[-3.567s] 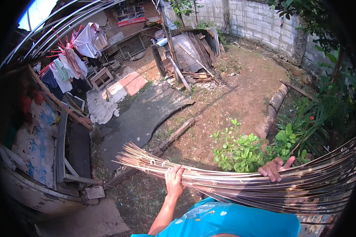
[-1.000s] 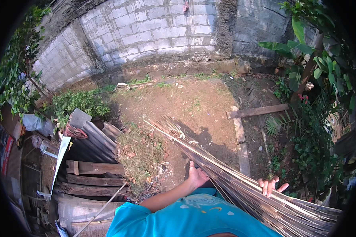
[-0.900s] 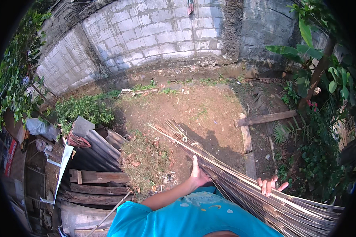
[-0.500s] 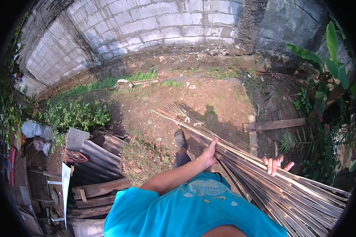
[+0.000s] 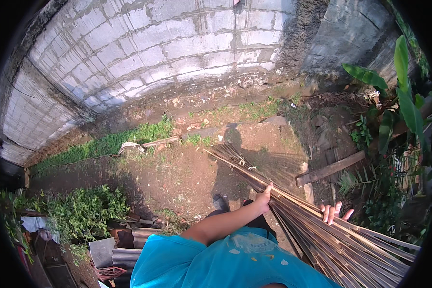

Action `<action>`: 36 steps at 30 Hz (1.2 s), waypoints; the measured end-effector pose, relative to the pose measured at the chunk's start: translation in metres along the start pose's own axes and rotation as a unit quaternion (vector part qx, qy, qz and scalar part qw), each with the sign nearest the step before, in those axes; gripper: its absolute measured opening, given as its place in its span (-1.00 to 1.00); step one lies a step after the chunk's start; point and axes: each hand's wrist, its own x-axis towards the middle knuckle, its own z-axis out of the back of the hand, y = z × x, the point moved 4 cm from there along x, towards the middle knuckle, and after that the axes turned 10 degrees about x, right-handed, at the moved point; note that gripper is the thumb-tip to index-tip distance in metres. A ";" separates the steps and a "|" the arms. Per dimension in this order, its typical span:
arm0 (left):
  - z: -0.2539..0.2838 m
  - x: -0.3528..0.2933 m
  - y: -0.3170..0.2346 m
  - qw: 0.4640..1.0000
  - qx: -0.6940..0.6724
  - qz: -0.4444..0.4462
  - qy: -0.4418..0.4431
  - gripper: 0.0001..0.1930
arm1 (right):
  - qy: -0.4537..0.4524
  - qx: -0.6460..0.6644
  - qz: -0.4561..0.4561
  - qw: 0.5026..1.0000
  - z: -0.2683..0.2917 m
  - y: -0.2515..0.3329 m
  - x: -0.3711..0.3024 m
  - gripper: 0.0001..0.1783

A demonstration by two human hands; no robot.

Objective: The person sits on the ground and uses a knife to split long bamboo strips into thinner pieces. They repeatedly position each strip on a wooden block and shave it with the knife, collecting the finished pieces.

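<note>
A long bundle of dry, thin brown strips (image 5: pixel 317 218), like split bamboo or dried palm, slants across my front from the middle of the ground to the lower right. Pale ties (image 5: pixel 242 164) bind it near its narrow far end, and the near end fans out wide. My left hand (image 5: pixel 264 198) is closed round the bundle below the ties, thumb on top. Farther down, my right hand (image 5: pixel 335 212) curls its fingers over the outer edge from beneath; its palm is hidden behind the strips.
A grey block wall (image 5: pixel 187 43) runs along the far side. Banana leaves (image 5: pixel 408 108) and a wooden plank (image 5: pixel 331 169) are at the right. Leafy shrubs (image 5: pixel 86 211) and corrugated sheets (image 5: pixel 127 257) lie at the left. Bare soil (image 5: pixel 177 168) stretches before me.
The view has shifted, showing more wall and less of the stacked wood at the lower left. Both hands keep their hold on the bundle, whose far end now appears slightly lower and farther right.
</note>
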 end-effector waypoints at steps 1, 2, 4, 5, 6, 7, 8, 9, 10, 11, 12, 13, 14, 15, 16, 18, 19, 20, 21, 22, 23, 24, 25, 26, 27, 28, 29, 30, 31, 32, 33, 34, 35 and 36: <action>-0.003 0.010 -0.020 1.000 0.006 -0.011 0.004 -0.20 | -0.009 -0.006 0.006 1.000 0.004 -0.008 0.019 -0.08; -0.006 0.016 -0.039 1.000 0.008 -0.008 0.003 -0.19 | -0.019 -0.007 0.012 1.000 0.013 -0.015 0.033 -0.08; -0.010 0.031 -0.075 0.999 0.030 0.001 -0.010 -0.21 | -0.026 -0.008 0.012 1.000 0.035 -0.024 0.065 -0.09; -0.014 0.035 -0.095 0.999 0.037 0.032 0.017 -0.23 | -0.029 -0.027 0.005 0.999 0.041 -0.034 0.086 -0.10; -0.022 0.030 -0.119 0.997 0.050 0.053 0.037 -0.24 | -0.032 -0.033 -0.001 0.999 0.055 -0.040 0.104 -0.10; -0.033 0.023 -0.139 0.994 0.063 0.073 0.056 -0.25 | -0.035 -0.039 -0.007 0.999 0.066 -0.044 0.120 -0.11; -0.048 0.010 -0.158 0.992 0.092 0.066 0.057 -0.25 | -0.012 -0.055 -0.008 0.998 0.077 -0.049 0.138 -0.13; -0.059 -0.007 -0.180 0.981 0.159 0.091 0.069 -0.21 | -0.012 -0.063 -0.008 0.998 0.092 -0.058 0.157 -0.09; -0.067 -0.011 -0.193 0.970 0.184 0.098 0.127 -0.15 | 0.010 -0.074 -0.011 0.997 0.105 -0.062 0.178 -0.06; -0.070 -0.011 -0.204 0.964 0.214 0.117 0.107 -0.07 | 0.028 -0.085 -0.014 0.996 0.119 -0.066 0.198 -0.03; -0.079 -0.019 -0.222 0.959 0.220 0.136 0.119 -0.01 | 0.046 -0.073 -0.005 0.996 0.133 -0.068 0.217 0.02; -0.083 -0.014 -0.237 0.946 0.211 0.154 0.192 -0.02 | 0.019 -0.068 -0.013 0.997 0.138 -0.069 0.236 0.03; -0.089 -0.009 -0.254 0.947 0.213 0.160 0.181 -0.05 | 0.019 -0.056 -0.021 0.998 0.136 -0.072 0.263 0.01; -0.100 -0.003 -0.273 0.947 0.213 0.162 0.176 -0.07 | 0.024 -0.048 -0.032 0.998 0.136 -0.069 0.294 0.00; -0.105 0.007 -0.292 0.952 0.207 0.147 0.172 -0.10 | 0.019 -0.054 -0.041 0.997 0.144 -0.070 0.316 0.00; -0.122 0.022 -0.324 0.960 0.183 0.119 0.172 -0.15 | -0.083 -0.028 -0.018 0.996 0.145 -0.076 0.366 -0.03; -0.133 0.027 -0.342 0.965 0.180 0.105 0.158 -0.18 | -0.106 -0.006 0.003 0.994 0.139 -0.080 0.393 -0.05; -0.145 0.016 -0.370 0.969 0.172 0.096 0.148 -0.21 | -0.141 -0.038 0.032 0.989 0.150 -0.084 0.416 -0.10; -0.150 0.008 -0.392 0.976 0.159 0.077 0.126 -0.24 | -0.144 -0.032 0.038 0.988 0.149 -0.091 0.440 -0.12; -0.142 0.043 -0.403 0.973 0.167 0.073 0.140 -0.26 | -0.147 -0.027 0.044 0.988 0.145 -0.099 0.468 -0.13; -0.125 0.049 -0.429 0.985 0.129 0.031 0.108 -0.24 | -0.145 0.019 0.022 0.989 0.166 -0.131 0.501 -0.14; -0.147 0.037 -0.446 0.981 0.131 0.029 0.140 -0.23 | -0.106 -0.018 0.057 0.993 0.154 -0.120 0.521 -0.20; -0.159 0.027 -0.462 0.979 0.126 0.021 0.160 -0.21 | -0.063 -0.043 0.081 0.994 0.154 -0.119 0.539 -0.25; -0.162 0.028 -0.479 0.982 0.129 0.023 0.140 -0.21 | -0.096 -0.137 0.092 0.982 0.180 -0.129 0.552 -0.30; -0.159 0.037 -0.499 0.984 0.133 0.017 0.118 -0.20 | -0.120 -0.226 0.102 0.961 0.196 -0.138 0.569 -0.35; -0.121 0.072 -0.526 0.990 0.078 0.011 0.118 -0.25 | -0.157 -0.216 0.071 0.961 0.207 -0.180 0.603 -0.38; -0.119 0.057 -0.552 0.998 0.018 0.003 0.059 -0.31 | -0.210 -0.240 0.056 0.946 0.197 -0.207 0.622 -0.39; -0.118 0.055 -0.569 0.998 0.005 0.009 0.064 -0.34 | -0.234 -0.154 0.060 0.958 0.191 -0.225 0.638 -0.42; -0.126 0.058 -0.591 0.997 0.001 0.010 0.078 -0.38 | -0.262 -0.133 0.067 0.954 0.229 -0.235 0.657 -0.42; -0.125 0.070 -0.608 0.995 -0.009 0.008 0.095 -0.41 | -0.287 -0.104 0.071 0.949 0.266 -0.248 0.677 -0.42; -0.118 0.087 -0.624 0.994 -0.021 0.006 0.110 -0.43 | -0.312 -0.074 0.075 0.944 0.302 -0.262 0.698 -0.41; -0.097 0.101 -0.648 0.992 -0.053 -0.008 0.111 -0.46 | -0.353 -0.064 0.053 0.932 0.263 -0.287 0.732 -0.34; -0.100 0.105 -0.667 0.990 -0.059 -0.020 0.124 -0.49 | -0.371 -0.090 0.058 0.922 0.234 -0.289 0.755 -0.25; -0.099 0.108 -0.685 0.988 -0.066 -0.031 0.133 -0.52 | -0.390 -0.114 0.061 0.912 0.206 -0.293 0.777 -0.17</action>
